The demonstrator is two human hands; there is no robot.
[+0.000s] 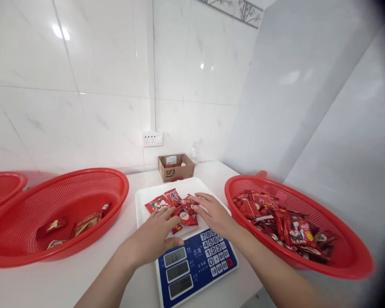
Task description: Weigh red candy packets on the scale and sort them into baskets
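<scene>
A white electronic scale [195, 186] with a blue keypad panel stands on the table in front of me. Several red snack packets [172, 196] lie in a loose pile on its platform. My left hand [155, 235] reaches over the near left of the pile, fingers stretched out and thumb apart, fingertips at the packets. From the other side, my right hand [213, 214] has its spread fingers against the pile's right edge. Neither hand has a packet closed in its grip, as far as I can see. The fingers hide parts of the packets.
To the right, a red plastic basket [349, 252] holds many red packets. A red basket [115, 179] on the left has several packets in it; another basket [6, 175] is partly visible beyond. A cardboard box [186, 172] and a clear bottle [194, 151] stand behind the scale.
</scene>
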